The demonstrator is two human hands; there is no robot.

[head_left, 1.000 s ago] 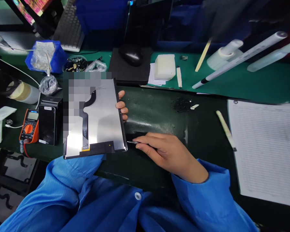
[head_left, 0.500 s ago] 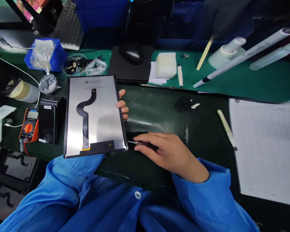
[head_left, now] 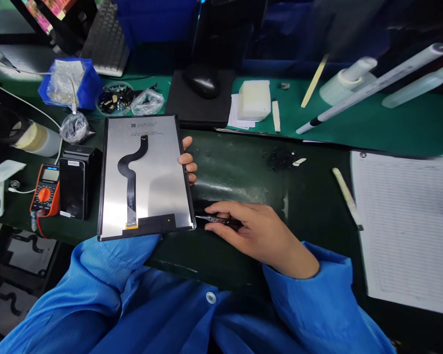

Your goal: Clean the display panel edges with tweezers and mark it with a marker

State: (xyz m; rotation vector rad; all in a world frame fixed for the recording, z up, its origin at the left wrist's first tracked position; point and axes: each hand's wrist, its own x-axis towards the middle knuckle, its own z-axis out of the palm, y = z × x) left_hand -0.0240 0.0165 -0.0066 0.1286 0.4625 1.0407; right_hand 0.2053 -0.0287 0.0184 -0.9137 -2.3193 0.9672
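Observation:
A tablet display panel [head_left: 158, 182] is held up with its silver back facing me. A black flex cable [head_left: 131, 191] runs in an S-bend down that back to a black strip along the lower edge. My left hand [head_left: 187, 160] supports the panel from behind; its fingertips wrap round the right edge, and the palm is hidden. Pinched in my right hand [head_left: 249, 226] is a pair of dark metal tweezers [head_left: 221, 220], whose tips are at the panel's lower right edge. Whether the tips grip anything there is too small to tell.
An orange multimeter [head_left: 44, 189] and a black boxy device [head_left: 73, 184] stand left of the panel. Behind are a mouse [head_left: 202, 81] and a white block [head_left: 254, 100]. Black scraps [head_left: 280, 158] lie on the mat; a lined sheet [head_left: 406, 226] is at right. More panels [head_left: 31, 255] sit lower left.
Almost nothing differs. The whole view has shifted very slightly, and the tweezers have turned a little in my right hand, their tips still at the panel's edge.

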